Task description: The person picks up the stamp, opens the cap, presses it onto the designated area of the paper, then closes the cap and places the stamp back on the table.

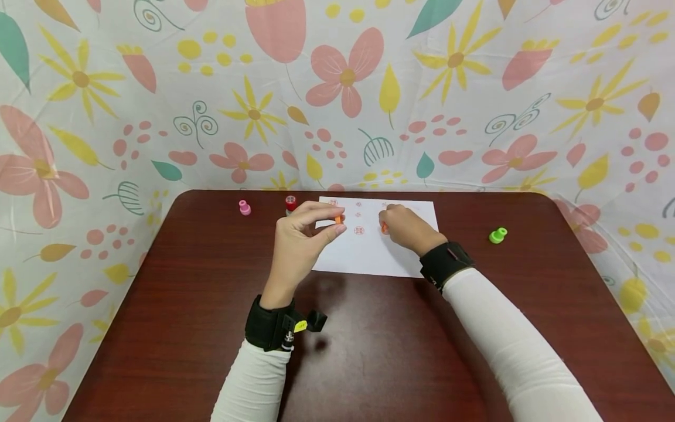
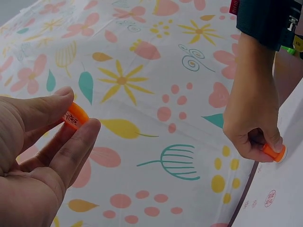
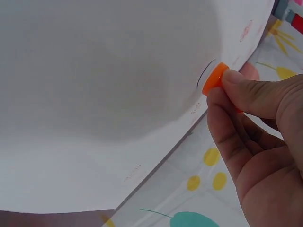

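Note:
My left hand pinches an orange stamp cap between thumb and fingers, raised above the paper's left side. Small red characters show on the cap's end in the left wrist view. My right hand grips a small orange stamp, its pale base down at the white paper. The face of that stamp is hidden. Several red prints, round seals and smaller marks, are on the paper, among them a round seal print left of the stamp.
A pink stamp stands at the table's back left, and a red-topped stamp beside the paper, partly behind my left hand. To the right stands a green stamp. Behind the dark wooden table hangs a flowered cloth.

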Demonstrator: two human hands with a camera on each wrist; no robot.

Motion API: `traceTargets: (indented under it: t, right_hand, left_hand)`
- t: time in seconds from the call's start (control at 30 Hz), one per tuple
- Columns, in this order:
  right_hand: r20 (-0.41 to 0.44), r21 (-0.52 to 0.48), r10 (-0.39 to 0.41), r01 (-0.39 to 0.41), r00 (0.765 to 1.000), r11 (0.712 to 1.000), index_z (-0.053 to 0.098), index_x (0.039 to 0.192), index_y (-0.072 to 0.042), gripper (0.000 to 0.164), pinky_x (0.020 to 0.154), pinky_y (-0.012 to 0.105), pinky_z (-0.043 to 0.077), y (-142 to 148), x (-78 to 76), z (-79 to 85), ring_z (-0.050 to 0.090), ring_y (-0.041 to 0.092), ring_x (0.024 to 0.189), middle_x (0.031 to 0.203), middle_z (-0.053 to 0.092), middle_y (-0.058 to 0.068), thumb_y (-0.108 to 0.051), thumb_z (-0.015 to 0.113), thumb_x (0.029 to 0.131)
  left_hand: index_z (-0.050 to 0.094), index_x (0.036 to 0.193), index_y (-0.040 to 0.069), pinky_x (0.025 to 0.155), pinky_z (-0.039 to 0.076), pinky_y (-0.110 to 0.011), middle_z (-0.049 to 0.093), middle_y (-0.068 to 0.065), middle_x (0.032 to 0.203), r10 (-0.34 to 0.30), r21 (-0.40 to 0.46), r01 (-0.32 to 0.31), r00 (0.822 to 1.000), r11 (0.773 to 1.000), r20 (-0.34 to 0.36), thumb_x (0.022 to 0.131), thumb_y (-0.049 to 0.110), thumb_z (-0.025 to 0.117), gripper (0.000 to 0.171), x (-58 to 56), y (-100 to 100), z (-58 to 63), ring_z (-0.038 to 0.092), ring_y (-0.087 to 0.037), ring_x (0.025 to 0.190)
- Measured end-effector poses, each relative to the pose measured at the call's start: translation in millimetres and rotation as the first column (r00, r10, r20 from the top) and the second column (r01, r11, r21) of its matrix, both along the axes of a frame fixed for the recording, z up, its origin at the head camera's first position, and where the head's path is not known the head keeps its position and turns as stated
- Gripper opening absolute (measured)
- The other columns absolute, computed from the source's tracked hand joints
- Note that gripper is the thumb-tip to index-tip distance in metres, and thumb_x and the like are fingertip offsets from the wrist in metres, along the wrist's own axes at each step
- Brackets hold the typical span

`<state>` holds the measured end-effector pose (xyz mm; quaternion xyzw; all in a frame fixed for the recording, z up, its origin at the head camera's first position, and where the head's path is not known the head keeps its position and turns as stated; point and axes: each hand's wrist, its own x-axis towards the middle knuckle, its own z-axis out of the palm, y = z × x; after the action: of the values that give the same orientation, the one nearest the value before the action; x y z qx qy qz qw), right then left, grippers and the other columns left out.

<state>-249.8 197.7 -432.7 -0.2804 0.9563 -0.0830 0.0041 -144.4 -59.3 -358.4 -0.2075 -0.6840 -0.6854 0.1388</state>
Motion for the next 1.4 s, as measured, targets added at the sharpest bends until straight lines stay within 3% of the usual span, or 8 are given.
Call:
traceTargets:
  t: [0.27,0.57,0.77,0.93,1.13,1.3,1.4]
  right_hand:
    - [0.043,-0.091,-0.058,0.061,0.997,0.994,0.072,0.087,-0.003,0.014,0.076,0.035,0.055,-0.7,-3.4,-0.9,0.065,0.026,0.087,0.086,0.068,0.011,0.011,0.070,0.087]
    - [-0.082,-0.005,0.000,-0.001,0.997,1.000,0.072,0.089,0.003,0.019,0.068,0.036,0.056,-7.7,-1.2,-0.6,0.067,0.030,0.082,0.083,0.067,0.016,0.018,0.062,0.084]
    - [-0.046,-0.036,-0.010,0.008,0.999,0.999,0.071,0.081,0.000,0.021,0.069,0.034,0.053,-7.1,-3.9,4.1,0.063,0.024,0.078,0.081,0.069,0.011,0.018,0.062,0.085]
    - [-0.044,-0.057,-0.022,0.019,0.999,0.998,0.074,0.088,0.000,0.017,0.072,0.035,0.056,-4.6,-2.6,-2.5,0.067,0.027,0.085,0.087,0.069,0.014,0.015,0.065,0.087]
    - [-0.095,-0.033,-0.017,0.014,0.995,0.999,0.075,0.099,0.002,0.012,0.073,0.035,0.058,-3.2,3.4,-10.5,0.070,0.029,0.089,0.092,0.068,0.016,0.009,0.072,0.090]
    - [-0.072,-0.063,-0.022,0.017,0.997,0.998,0.074,0.098,0.002,0.008,0.075,0.036,0.058,1.6,6.4,-8.8,0.069,0.029,0.089,0.092,0.067,0.016,0.003,0.076,0.090]
    - [-0.051,-0.103,-0.026,0.020,0.998,0.995,0.074,0.098,0.001,0.008,0.077,0.037,0.058,8.0,9.2,-4.0,0.067,0.029,0.089,0.092,0.065,0.015,0.001,0.076,0.091]
  left_hand:
    - [0.080,0.111,0.003,0.077,0.062,-0.027,0.074,-0.009,0.107,0.032,-0.017,-0.033,0.999,0.999,-0.015,0.085,0.004,0.084,0.026,0.2,-2.9,2.0,0.070,-0.021,0.099]
    - [0.080,0.111,0.003,0.076,0.062,-0.027,0.073,-0.008,0.107,0.023,-0.008,-0.023,0.999,1.000,-0.023,0.086,0.003,0.083,0.025,-0.5,-3.8,1.4,0.070,-0.022,0.099]
    - [0.080,0.112,0.004,0.078,0.063,-0.030,0.073,-0.008,0.108,0.016,-0.004,-0.016,1.000,1.000,-0.022,0.087,0.004,0.083,0.025,-1.3,-4.5,0.5,0.070,-0.022,0.099]
    - [0.080,0.112,0.004,0.081,0.064,-0.037,0.073,-0.008,0.108,0.031,-0.015,-0.031,0.999,0.999,-0.026,0.086,0.004,0.083,0.025,-1.9,-6.0,0.4,0.071,-0.022,0.098]
    - [0.080,0.112,0.003,0.081,0.064,-0.034,0.074,-0.008,0.108,0.029,-0.016,-0.029,0.999,0.999,-0.015,0.086,0.004,0.083,0.026,-2.3,-6.5,-1.2,0.071,-0.021,0.099]
    - [0.079,0.113,0.002,0.082,0.064,-0.039,0.073,-0.009,0.108,0.023,-0.005,-0.024,0.999,1.000,-0.028,0.087,0.003,0.082,0.026,-3.2,-6.3,-2.7,0.071,-0.022,0.100]
    - [0.079,0.113,0.001,0.081,0.064,-0.034,0.073,-0.010,0.107,0.017,0.005,-0.017,0.999,1.000,-0.040,0.087,0.002,0.082,0.026,-3.2,-5.9,-3.0,0.071,-0.022,0.100]
